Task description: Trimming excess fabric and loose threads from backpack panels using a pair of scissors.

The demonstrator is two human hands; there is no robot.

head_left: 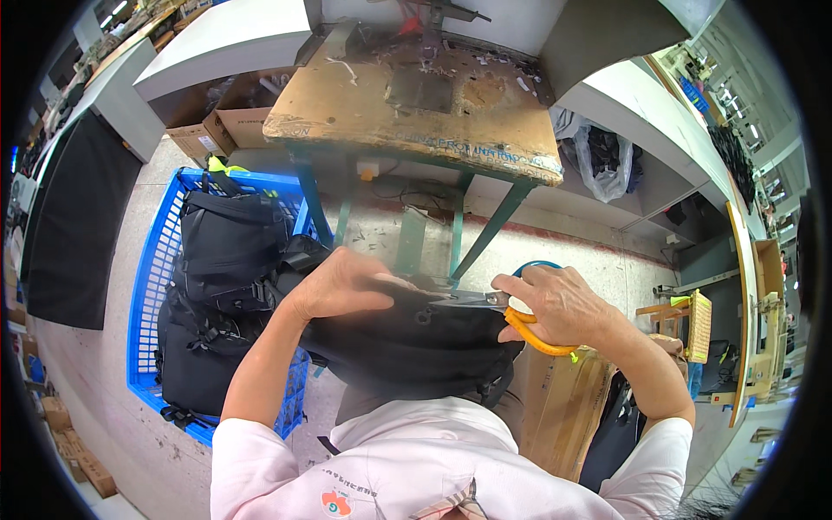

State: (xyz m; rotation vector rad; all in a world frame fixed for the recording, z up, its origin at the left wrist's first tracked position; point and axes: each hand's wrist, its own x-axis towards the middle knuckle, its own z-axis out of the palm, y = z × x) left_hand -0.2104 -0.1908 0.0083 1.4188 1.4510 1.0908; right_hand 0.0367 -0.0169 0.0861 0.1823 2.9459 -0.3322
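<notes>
A black fabric bag (394,342) lies across my lap. My left hand (345,284) grips the upper edge of its cloth, slightly blurred. In my right hand (562,303) is a pair of scissors (520,319) with orange-wrapped handles. The blades point left along the bag's top edge and reach toward my left fingers. Whether the blades touch any thread or cloth, I cannot tell.
On the left stands a blue plastic basket (149,303) piled with black bags (230,243). Ahead is a worn wooden work table (355,113) on green legs. A cardboard box (555,407) sits by my right side. Under the right-hand counter hangs a plastic bag (602,169).
</notes>
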